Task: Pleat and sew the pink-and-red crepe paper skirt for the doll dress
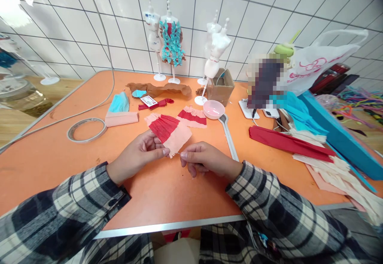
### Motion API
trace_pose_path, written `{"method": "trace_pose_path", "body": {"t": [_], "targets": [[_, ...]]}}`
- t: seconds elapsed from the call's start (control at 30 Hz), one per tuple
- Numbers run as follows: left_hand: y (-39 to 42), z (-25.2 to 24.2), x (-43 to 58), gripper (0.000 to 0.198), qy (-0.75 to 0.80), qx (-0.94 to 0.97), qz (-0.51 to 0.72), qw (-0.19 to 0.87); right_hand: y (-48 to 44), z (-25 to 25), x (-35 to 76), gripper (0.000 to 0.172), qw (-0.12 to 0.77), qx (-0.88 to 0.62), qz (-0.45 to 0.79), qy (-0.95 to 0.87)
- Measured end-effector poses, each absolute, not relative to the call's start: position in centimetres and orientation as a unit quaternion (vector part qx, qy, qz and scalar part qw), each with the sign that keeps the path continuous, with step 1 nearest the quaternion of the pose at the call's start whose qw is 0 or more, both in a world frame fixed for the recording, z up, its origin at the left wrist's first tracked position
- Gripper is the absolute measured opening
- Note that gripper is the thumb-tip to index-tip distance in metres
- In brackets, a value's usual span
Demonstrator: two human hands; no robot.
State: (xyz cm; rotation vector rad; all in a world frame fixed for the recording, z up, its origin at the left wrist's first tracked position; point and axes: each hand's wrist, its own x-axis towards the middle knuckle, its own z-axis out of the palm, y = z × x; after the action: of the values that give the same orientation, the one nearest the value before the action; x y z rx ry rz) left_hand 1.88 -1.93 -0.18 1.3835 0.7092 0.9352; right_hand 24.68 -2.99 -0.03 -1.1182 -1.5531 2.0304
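Note:
My left hand (146, 148) pinches a pleated crepe paper piece (176, 138), pink with a red band across it, between thumb and fingers. Its lower edge is frayed. My right hand (206, 158) is closed in a pinch right beside that edge. Something thin and pale shows at its thumb tip, too small to name. Just beyond my hands lies a second pink and red paper piece (193, 117), gathered like the first. A pink bowl (214, 109) stands behind it, with a grey flat-handled tool (229, 138) in front of the bowl.
Small white dress forms (216, 50) stand at the back; one wears a turquoise ruffled dress (172, 42). A cardboard box (221, 88) is beside them. Left lie a tape roll (86, 130) and folded paper (122, 118); right, a red paper strip (290, 142) and a blue tray (353, 144).

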Motion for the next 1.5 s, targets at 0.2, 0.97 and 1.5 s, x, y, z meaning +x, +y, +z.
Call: {"method": "trace_pose_path", "body": {"t": [0.2,0.97,1.5], "targets": [[-1.84,-0.45,1.68,0.020,0.306,0.607,0.400,0.615,-3.05,0.16,24.62,0.039,0.176,-0.389,0.719,-0.549],[-1.90,-0.39,1.79,0.021,0.320,0.601,0.395,0.617,-3.07,0.02,24.68,0.045,0.174,-0.388,0.721,-0.548],[-1.79,-0.19,1.64,0.025,0.324,0.586,0.417,0.614,-2.89,-0.12,24.80,0.039,0.181,-0.403,0.707,-0.552]]}}
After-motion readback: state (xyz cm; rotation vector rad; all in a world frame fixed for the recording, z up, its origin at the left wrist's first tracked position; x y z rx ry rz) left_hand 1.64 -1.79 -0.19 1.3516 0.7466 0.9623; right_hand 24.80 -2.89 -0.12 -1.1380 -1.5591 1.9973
